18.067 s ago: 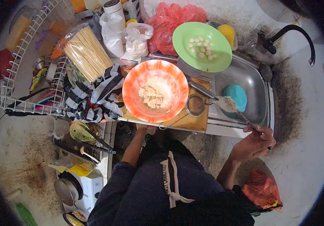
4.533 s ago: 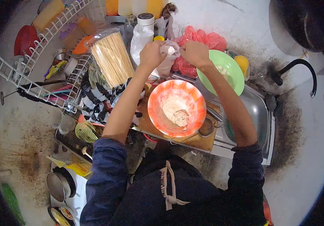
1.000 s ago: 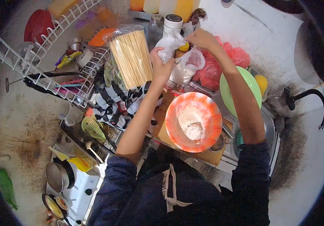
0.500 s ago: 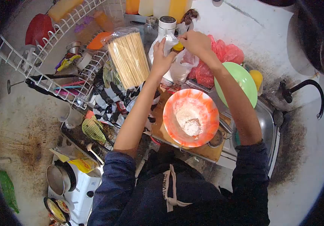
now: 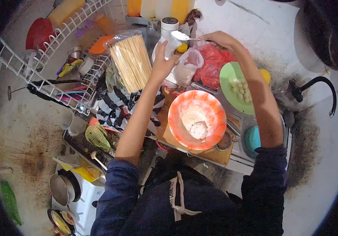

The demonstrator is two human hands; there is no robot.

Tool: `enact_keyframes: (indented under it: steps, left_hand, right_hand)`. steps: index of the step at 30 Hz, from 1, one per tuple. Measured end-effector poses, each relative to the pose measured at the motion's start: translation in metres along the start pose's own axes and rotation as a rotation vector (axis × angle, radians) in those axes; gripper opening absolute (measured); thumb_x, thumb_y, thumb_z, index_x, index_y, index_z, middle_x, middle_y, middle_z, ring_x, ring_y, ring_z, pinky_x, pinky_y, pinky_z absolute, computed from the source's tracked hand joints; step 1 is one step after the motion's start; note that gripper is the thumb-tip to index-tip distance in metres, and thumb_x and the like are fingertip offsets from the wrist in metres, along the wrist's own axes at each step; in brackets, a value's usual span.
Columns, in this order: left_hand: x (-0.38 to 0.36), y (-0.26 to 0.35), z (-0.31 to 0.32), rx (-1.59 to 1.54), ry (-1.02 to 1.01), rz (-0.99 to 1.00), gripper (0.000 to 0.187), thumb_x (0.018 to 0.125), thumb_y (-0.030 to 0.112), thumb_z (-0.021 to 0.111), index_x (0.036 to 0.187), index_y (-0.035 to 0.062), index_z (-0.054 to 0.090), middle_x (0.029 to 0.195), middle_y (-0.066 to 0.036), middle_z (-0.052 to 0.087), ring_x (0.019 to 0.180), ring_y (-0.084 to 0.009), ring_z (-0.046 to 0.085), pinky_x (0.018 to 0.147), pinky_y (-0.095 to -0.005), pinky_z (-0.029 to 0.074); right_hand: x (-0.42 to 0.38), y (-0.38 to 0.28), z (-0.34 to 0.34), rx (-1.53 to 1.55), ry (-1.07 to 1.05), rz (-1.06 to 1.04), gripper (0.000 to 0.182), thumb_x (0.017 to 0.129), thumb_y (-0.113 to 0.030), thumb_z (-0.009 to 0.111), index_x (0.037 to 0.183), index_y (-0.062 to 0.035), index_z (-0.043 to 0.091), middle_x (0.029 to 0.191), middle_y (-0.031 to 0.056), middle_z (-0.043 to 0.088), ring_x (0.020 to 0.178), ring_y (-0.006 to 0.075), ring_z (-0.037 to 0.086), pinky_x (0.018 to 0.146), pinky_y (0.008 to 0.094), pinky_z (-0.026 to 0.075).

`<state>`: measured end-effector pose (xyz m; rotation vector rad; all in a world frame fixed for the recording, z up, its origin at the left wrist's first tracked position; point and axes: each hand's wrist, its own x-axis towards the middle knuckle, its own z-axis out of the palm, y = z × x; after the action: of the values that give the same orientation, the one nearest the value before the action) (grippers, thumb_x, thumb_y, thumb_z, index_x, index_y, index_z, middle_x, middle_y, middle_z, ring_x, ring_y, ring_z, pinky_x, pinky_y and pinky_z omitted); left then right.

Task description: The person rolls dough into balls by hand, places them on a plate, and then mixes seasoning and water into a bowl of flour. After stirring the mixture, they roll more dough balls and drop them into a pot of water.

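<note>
The orange-and-white bowl (image 5: 173,132) holds pale, floury stuff with a whiter, lumpy mound (image 5: 198,129) toward its near side. It sits on the wooden board (image 5: 165,131), with a strainer (image 5: 224,141) just beside it. Behind the bowl stands an open clear bag (image 5: 185,74) with pale powder low inside it. The white bag (image 5: 171,48) is farther back and to the left, beside a jar with a yellow lid (image 5: 182,48); its contents cannot be made out. To the right, the green plate (image 5: 229,94) carries small, round, pale balls (image 5: 241,90), and a blue bowl (image 5: 252,138) lies in the sink (image 5: 276,131), partly hidden by the right forearm.

The spoon (image 5: 181,36), heaped with white powder, is up above the white bag, between the two hands and well apart from the orange-and-white bowl. That bowl is nearer the body than both hands.

The right hand (image 5: 221,40) grasps the spoon's handle end with its fingers bent. The left hand (image 5: 164,65) is against the white bag, thumb and fingers spread apart; whether it grips the plastic, I cannot tell.
</note>
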<state>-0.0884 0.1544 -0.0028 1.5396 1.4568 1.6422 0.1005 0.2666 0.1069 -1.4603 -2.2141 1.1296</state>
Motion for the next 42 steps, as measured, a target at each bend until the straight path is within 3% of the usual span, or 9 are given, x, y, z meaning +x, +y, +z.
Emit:
enact_keyframes:
  steps: [3,7,9,11,14,16,28,33,42]
  left_hand:
    - [-0.023,0.014,-0.013,-0.143,-0.047,-0.029,0.068,0.076,0.017,0.062,0.132,0.0009,0.028,0.136,-0.019,0.028,0.128,-0.0278,0.026,0.104,-0.0346,0.021]
    - [-0.089,0.04,-0.025,-0.331,-0.102,-0.132,0.067,0.078,0.012,0.06,0.134,0.0018,0.024,0.136,-0.016,0.028,0.128,-0.0241,0.024,0.105,-0.0339,0.02]
    - [-0.127,0.042,-0.027,-0.272,-0.101,-0.137,0.067,0.08,0.011,0.059,0.135,0.0017,0.022,0.137,-0.016,0.026,0.129,-0.0239,0.022,0.106,-0.0346,0.018]
    - [-0.164,0.034,-0.023,-0.228,-0.11,-0.114,0.069,0.081,0.011,0.058,0.136,0.0026,0.017,0.139,-0.016,0.02,0.13,-0.0243,0.018,0.107,-0.0366,0.015]
    - [-0.206,0.032,-0.019,-0.258,-0.142,-0.176,0.075,0.08,0.012,0.06,0.137,0.0038,0.012,0.141,-0.016,0.014,0.132,-0.0248,0.014,0.107,-0.0387,0.012]
    - [-0.221,0.031,-0.02,-0.256,-0.166,-0.222,0.078,0.079,0.013,0.061,0.137,0.0042,0.009,0.142,-0.016,0.012,0.132,-0.0253,0.012,0.108,-0.0396,0.011]
    - [-0.241,0.021,0.0,-0.504,-0.061,-0.338,0.074,0.081,0.012,0.061,0.134,0.0073,0.011,0.134,-0.015,0.024,0.123,-0.0239,0.032,0.102,-0.0377,0.029]
    - [-0.219,0.036,-0.02,-0.392,-0.549,-0.834,0.067,0.089,0.025,0.045,0.137,0.0111,0.001,0.132,-0.015,0.03,0.109,-0.0261,0.049,0.076,-0.0361,0.052]
    - [-0.222,0.036,-0.011,-0.59,-0.462,-0.974,0.054,0.087,0.022,0.044,0.133,0.0115,0.017,0.126,-0.013,0.039,0.104,-0.0262,0.053,0.077,-0.0416,0.053]
  right_hand:
    - [-0.043,0.001,-0.011,-0.016,0.036,0.047,0.029,0.073,-0.038,0.063,0.068,-0.0095,0.064,0.048,-0.0026,0.038,0.043,0.0083,0.03,0.039,0.0254,0.021]
    - [-0.11,0.036,-0.01,-0.258,-0.055,-0.294,0.029,0.084,-0.036,0.051,0.089,-0.0122,0.067,0.058,-0.0059,0.047,0.046,0.0055,0.041,0.041,0.0223,0.031]
    - [-0.153,0.046,0.006,-0.143,-0.119,0.139,0.028,0.084,-0.032,0.051,0.089,-0.0083,0.066,0.069,0.0021,0.062,0.058,0.0177,0.058,0.052,0.0294,0.045]
    - [-0.198,0.05,0.039,-0.513,0.076,-0.236,0.023,0.084,-0.024,0.051,0.096,-0.0078,0.063,0.075,0.0086,0.063,0.067,0.0249,0.061,0.061,0.0336,0.047]
    - [-0.244,0.034,0.079,-0.641,0.032,0.038,0.023,0.08,-0.017,0.054,0.101,-0.0107,0.061,0.078,0.0098,0.062,0.075,0.0268,0.06,0.067,0.0358,0.046]
    - [-0.256,0.063,0.097,-0.709,0.138,-0.313,0.03,0.075,-0.013,0.056,0.105,-0.0154,0.059,0.075,0.0054,0.057,0.072,0.0237,0.058,0.069,0.0364,0.045]
    - [-0.273,0.111,0.121,-0.744,0.399,-0.335,0.037,0.071,-0.015,0.057,0.107,-0.0214,0.06,0.069,0.0004,0.049,0.068,0.0189,0.052,0.06,0.0354,0.038]
    - [-0.269,0.1,0.119,-0.702,0.444,-0.353,0.032,0.071,-0.009,0.06,0.102,-0.0149,0.063,0.068,0.0029,0.048,0.067,0.0211,0.048,0.061,0.0345,0.035]
    - [-0.235,0.084,0.121,-0.582,0.302,-0.21,0.013,0.079,-0.013,0.055,0.087,-0.004,0.051,0.075,0.0139,0.058,0.068,0.0319,0.058,0.059,0.0399,0.045]
